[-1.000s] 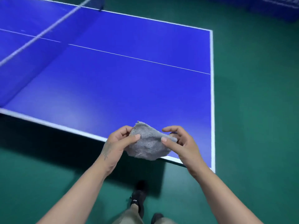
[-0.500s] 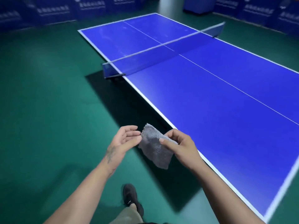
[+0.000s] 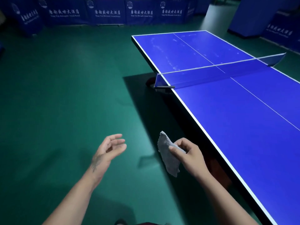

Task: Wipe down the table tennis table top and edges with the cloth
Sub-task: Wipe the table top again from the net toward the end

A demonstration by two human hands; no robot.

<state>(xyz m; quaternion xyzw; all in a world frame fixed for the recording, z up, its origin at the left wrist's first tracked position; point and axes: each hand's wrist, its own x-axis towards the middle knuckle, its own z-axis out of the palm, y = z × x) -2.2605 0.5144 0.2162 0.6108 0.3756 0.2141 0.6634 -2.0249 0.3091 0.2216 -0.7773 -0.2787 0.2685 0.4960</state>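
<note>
Cloth [image 3: 168, 155] pinched in right hand [image 3: 189, 155], hanging over the floor [image 3: 65, 95] just off the table's [image 3: 243, 127] left edge, left hand [image 3: 108, 149] apart from it, fingers loose and empty, net [image 3: 219, 73] across mid-table (far half smudged), banners [image 3: 105, 13] behind.

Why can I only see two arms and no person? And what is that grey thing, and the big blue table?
The camera sits on the person's head and looks down, so you see only their own arms. The right hand pinches a small fuzzy grey cloth, which hangs over the green floor, not touching anything. The left hand is open and holds nothing. To the right stands the long blue table tennis table with white lines and a net across it. Beyond the net, pale smudges show on the top. Blue banners line the far wall.
</note>
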